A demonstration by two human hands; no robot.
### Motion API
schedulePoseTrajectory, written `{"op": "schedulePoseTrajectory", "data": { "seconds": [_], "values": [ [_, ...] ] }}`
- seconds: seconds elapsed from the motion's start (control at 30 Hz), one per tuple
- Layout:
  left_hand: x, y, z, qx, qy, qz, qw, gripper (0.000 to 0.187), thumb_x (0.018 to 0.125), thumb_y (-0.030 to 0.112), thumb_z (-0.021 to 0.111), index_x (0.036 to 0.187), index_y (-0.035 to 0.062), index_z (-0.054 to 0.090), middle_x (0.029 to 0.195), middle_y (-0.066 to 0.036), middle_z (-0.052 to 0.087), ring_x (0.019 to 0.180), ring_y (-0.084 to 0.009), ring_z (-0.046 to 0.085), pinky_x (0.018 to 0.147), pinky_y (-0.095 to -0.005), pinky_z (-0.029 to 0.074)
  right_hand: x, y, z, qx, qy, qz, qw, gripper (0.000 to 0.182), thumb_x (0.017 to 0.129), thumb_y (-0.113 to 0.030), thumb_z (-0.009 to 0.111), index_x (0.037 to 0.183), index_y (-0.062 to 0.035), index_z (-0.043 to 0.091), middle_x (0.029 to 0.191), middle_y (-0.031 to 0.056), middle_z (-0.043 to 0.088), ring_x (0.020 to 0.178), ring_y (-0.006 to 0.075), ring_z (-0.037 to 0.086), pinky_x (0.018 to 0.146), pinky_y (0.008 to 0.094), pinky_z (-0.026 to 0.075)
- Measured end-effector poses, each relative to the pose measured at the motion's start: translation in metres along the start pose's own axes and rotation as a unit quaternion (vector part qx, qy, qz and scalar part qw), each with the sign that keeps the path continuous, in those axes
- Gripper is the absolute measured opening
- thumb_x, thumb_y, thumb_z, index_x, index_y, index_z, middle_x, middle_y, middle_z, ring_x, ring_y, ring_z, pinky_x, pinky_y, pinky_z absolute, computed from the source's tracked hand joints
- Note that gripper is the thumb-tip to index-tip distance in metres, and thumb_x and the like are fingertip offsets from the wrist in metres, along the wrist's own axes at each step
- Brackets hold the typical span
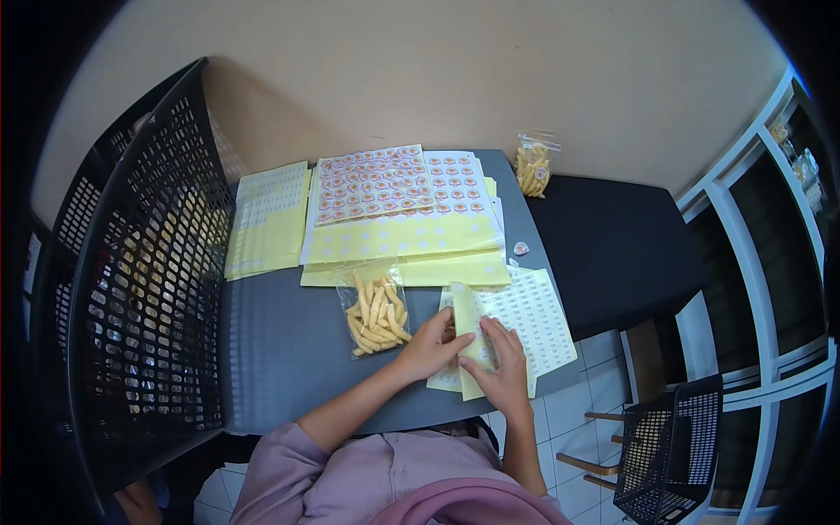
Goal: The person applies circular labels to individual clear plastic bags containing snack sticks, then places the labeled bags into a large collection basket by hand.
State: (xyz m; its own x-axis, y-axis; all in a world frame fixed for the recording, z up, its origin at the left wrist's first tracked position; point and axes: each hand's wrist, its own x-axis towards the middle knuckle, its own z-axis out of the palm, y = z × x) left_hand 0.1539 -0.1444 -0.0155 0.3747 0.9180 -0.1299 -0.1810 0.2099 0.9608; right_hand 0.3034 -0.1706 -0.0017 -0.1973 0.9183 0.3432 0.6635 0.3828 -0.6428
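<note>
Nearest the wearer, both hands work on a label sheet (525, 319) that lies at the front right of the grey counter (289, 350), with one edge curled up between them. The left hand (430, 343) has its fingers drawn together on that lifted flap (466, 319), pinching it from the left, while the right hand (500, 367) lies flatter on the sheet, fingertips pressed near the same edge; whether it grips a single label cannot be told at this size. The step in hand looks like peeling: backing bent away so a small label can come free. The next move would seem to call for a fine pinch on one label's corner and a steady hold on the backing, so that the label lifts without creasing or sticking to itself. Just left of the sheet, almost touching the left hand, lies a clear snack bag (376, 311) of pale sticks, apparently the piece being worked on. Beyond the sheet, a lone round sticker (521, 248) sits on the counter. Farther still behind the sheet lie yellow backing sheets (402, 238), and beyond them sheets of round orange stickers (398, 185). At the far right corner, well apart from the sheet, a second bag (534, 166) stands against the wall with a round sticker on its front. A tall black crate (149, 262) fills the left side, well left of the sheet.
</note>
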Motion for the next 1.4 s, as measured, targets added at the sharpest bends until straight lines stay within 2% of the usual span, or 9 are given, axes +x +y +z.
{"op": "schedulePoseTrajectory", "data": {
  "seconds": [0.2,0.7,0.8,0.93,1.0,1.1,1.17,1.23,1.4],
  "values": [
    [-0.002,-0.007,-0.004,-0.021,-0.002,0.014,1.0,0.039,0.083,0.004,0.052,0.119,-0.002,0.038,0.107,-0.011,0.054,0.094,-0.0131,0.055,0.08,-0.0262,0.045,0.009,-0.004,-0.004,0.153,0.047,0.078,0.984,0.018,0.073,-0.006,0.063,0.088,0.0034,0.062,0.093,0.014,0.06,0.087,0.0243,0.059,0.075,0.0289,0.046],
    [-0.005,-0.008,-0.004,0.034,-0.02,0.052,0.998,0.029,0.083,0.005,0.052,0.111,-0.0015,0.047,0.096,-0.006,0.058,0.085,-0.0092,0.054,0.074,-0.0232,0.045,0.02,-0.014,0.004,0.209,0.099,0.143,0.962,0.009,0.07,-0.002,0.063,0.077,0.0039,0.064,0.079,0.0125,0.063,0.072,0.0171,0.062,0.065,0.028,0.053],
    [-0.008,0.001,-0.009,0.042,-0.042,0.027,0.998,0.033,0.084,0.003,0.051,0.116,-0.001,0.043,0.106,-0.006,0.055,0.095,-0.0112,0.053,0.083,-0.025,0.043,0.023,-0.014,0.003,0.212,0.093,0.166,0.958,0.008,0.072,-0.002,0.061,0.076,0.0042,0.063,0.078,0.0119,0.063,0.07,0.0161,0.062,0.065,0.0284,0.053],
    [-0.023,0.059,-0.051,0.034,-0.153,-0.114,0.981,0.035,0.088,0.018,0.047,0.118,0.0005,0.043,0.097,-0.005,0.057,0.086,-0.011,0.056,0.073,-0.025,0.047,0.017,0.004,0.01,0.249,0.087,0.205,0.943,0.009,0.075,-0.004,0.06,0.078,0.0049,0.062,0.076,0.0106,0.062,0.069,0.0139,0.061,0.064,0.0254,0.051],
    [-0.039,0.084,-0.083,0.136,-0.098,-0.07,0.983,0.034,0.089,0.027,0.045,0.109,0.0005,0.049,0.085,-0.003,0.058,0.074,-0.0109,0.056,0.066,-0.0233,0.048,0.014,0.013,0.014,0.269,0.098,0.221,0.932,0.012,0.077,-0.006,0.06,0.08,0.0057,0.061,0.074,0.0092,0.062,0.069,0.0117,0.059,0.062,0.0227,0.049],
    [-0.055,0.087,-0.109,0.246,0.129,-0.008,0.961,0.038,0.086,0.036,0.05,0.097,-0.0009,0.052,0.075,-0.004,0.056,0.066,-0.0105,0.055,0.057,-0.0221,0.046,0.012,0.019,0.016,0.296,0.107,0.226,0.922,0.013,0.079,-0.007,0.059,0.082,0.006,0.06,0.074,0.0087,0.061,0.069,0.011,0.059,0.06,0.0214,0.047],
    [-0.062,0.085,-0.119,0.426,0.198,-0.201,0.86,0.05,0.077,0.044,0.06,0.084,-0.0052,0.051,0.071,-0.009,0.057,0.059,-0.013,0.055,0.051,-0.025,0.046,0.012,0.019,0.016,0.285,0.107,0.224,0.926,0.013,0.079,-0.007,0.059,0.082,0.0056,0.06,0.074,0.0087,0.061,0.068,0.0109,0.058,0.06,0.0216,0.047],
    [-0.057,0.077,-0.119,0.345,0.186,-0.241,0.888,0.06,0.07,0.05,0.064,0.085,-0.0066,0.05,0.069,-0.01,0.056,0.055,-0.0131,0.054,0.045,-0.0258,0.045,0.014,0.017,0.016,0.271,0.103,0.223,0.931,0.013,0.079,-0.008,0.059,0.082,0.0053,0.06,0.074,0.0087,0.061,0.068,0.0109,0.058,0.06,0.0219,0.047],
    [-0.04,0.06,-0.106,0.29,0.256,-0.14,0.911,0.059,0.068,0.042,0.069,0.092,-0.0079,0.049,0.074,-0.011,0.057,0.058,-0.0141,0.055,0.048,-0.0251,0.047,0.017,0.007,0.013,0.233,0.089,0.203,0.947,0.013,0.079,-0.009,0.058,0.083,0.0036,0.06,0.077,0.0082,0.061,0.07,0.012,0.058,0.061,0.0236,0.047]
  ]
}}
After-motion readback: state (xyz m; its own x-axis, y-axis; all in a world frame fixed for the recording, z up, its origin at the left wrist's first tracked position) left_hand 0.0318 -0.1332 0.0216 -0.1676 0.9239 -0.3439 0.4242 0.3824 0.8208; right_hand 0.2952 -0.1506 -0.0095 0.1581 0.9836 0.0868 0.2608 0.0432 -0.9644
